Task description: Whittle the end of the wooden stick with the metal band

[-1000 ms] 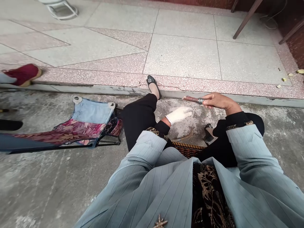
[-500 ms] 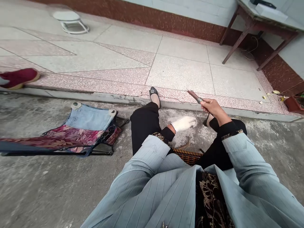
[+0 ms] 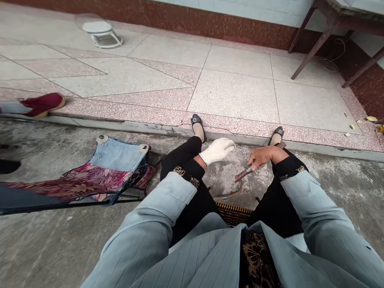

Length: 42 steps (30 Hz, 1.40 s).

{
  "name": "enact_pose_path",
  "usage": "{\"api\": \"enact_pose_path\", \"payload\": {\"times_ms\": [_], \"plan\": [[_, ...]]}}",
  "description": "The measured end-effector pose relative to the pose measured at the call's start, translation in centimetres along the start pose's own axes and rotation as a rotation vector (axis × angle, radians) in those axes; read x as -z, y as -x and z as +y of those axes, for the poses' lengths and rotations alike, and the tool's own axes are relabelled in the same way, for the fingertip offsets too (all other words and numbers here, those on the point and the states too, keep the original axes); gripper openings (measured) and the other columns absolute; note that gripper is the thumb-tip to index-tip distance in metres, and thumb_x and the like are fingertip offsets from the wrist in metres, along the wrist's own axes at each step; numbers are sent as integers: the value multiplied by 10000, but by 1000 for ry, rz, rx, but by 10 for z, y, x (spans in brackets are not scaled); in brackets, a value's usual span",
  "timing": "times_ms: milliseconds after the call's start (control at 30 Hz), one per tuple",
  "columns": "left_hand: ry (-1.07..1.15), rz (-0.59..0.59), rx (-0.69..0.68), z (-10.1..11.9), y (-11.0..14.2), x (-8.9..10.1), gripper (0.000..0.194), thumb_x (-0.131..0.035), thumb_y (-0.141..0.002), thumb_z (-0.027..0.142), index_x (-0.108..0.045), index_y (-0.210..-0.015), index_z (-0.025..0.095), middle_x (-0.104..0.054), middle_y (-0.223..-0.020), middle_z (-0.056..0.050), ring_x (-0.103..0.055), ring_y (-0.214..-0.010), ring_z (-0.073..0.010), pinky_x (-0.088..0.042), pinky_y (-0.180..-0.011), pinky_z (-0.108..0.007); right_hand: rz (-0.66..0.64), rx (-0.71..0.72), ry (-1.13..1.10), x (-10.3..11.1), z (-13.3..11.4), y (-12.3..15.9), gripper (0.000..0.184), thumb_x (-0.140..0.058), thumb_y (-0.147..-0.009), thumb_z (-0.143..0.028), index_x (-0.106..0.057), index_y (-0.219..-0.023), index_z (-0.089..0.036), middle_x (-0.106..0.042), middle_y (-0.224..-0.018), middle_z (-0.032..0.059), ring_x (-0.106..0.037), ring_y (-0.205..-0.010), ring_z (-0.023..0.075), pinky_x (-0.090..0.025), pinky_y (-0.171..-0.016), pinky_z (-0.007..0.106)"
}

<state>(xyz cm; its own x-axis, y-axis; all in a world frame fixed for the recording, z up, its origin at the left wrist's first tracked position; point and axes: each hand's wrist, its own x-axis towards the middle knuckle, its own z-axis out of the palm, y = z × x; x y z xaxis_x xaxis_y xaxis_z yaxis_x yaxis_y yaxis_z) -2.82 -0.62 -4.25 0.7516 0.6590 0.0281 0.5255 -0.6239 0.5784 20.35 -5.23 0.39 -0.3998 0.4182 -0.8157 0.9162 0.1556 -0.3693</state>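
A: Closest to your body is the woven rim (image 3: 233,214), dark and tan, showing between your knees.

B: Just past it, a bent branch (image 3: 232,194) lies on the rough concrete (image 3: 228,172).

A: And the stick (image 3: 241,176)?

B: It's in your bare right hand (image 3: 263,157), above the ground between your legs. Your fingers are closed round it near a wrapped band, and one end pokes out toward the branch.

A: Your left hand (image 3: 218,150), in a white knitted glove, is just beside it, not touching the stick. Your fingertips are pinched together on a thin strand (image 3: 240,157), which runs faintly toward the wrapped band.

B: Your black shoes (image 3: 198,126) are farther out, one on each side, near the edge of the tiled step (image 3: 234,96).

A: Off to your left stands a low chair (image 3: 108,170) in denim and floral cloth; past it, somebody's red shoe (image 3: 48,105) rests on that step.

B: Farthest from you are a white stool (image 3: 103,32) and, on the right, a dark wooden table (image 3: 339,20).
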Motion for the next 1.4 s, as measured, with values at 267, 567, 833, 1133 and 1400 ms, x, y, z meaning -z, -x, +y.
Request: {"api": "enact_pose_path", "payload": {"times_ms": [267, 567, 833, 1133, 1400], "plan": [[730, 22, 210, -15, -22, 0, 232, -475, -897, 299, -629, -856, 130, -543, -582, 9, -487, -500, -100, -429, -559, -233, 425, 571, -912, 17, 34, 8, 479, -742, -795, -422, -702, -1201, -171, -633, -727, -19, -498, -577, 68, -409, -552, 199], [675, -207, 94, 20, -3, -21, 277, -507, -912, 363, -686, -920, 152, -622, -757, -7, -497, -542, -69, -386, -527, -188, 876, 178, -1057, -5, 51, -16, 509, -737, -774, -480, -709, -1132, -120, -605, -647, 2, -482, -518, 93, -376, -494, 220], [660, -302, 102, 17, 1, -25, 335, -496, -902, 414, -672, -960, 135, -563, -666, 2, -482, -543, -89, -388, -517, -194, 601, -218, -42, -14, 26, -14, 324, -668, -853, -354, -764, -1126, -207, -737, -1027, 115, -647, -930, 260, -434, -729, 293], [665, -240, 209, -4, -3, -46, 315, -530, -890, 406, -647, -975, 126, -546, -660, 7, -483, -547, -92, -426, -533, -212, 318, 430, -734, -22, 52, -10, 545, -706, -807, -426, -672, -1289, -172, -638, -726, -6, -502, -577, 86, -412, -551, 222], [837, -259, 91, -5, -3, -60, 364, -502, -929, 464, -638, -892, 129, -606, -738, -20, -535, -644, -92, -445, -663, -215, 509, 446, -1155, -22, 38, -16, 402, -762, -765, -450, -715, -1024, -146, -585, -658, -13, -465, -543, 73, -346, -498, 207]]}}
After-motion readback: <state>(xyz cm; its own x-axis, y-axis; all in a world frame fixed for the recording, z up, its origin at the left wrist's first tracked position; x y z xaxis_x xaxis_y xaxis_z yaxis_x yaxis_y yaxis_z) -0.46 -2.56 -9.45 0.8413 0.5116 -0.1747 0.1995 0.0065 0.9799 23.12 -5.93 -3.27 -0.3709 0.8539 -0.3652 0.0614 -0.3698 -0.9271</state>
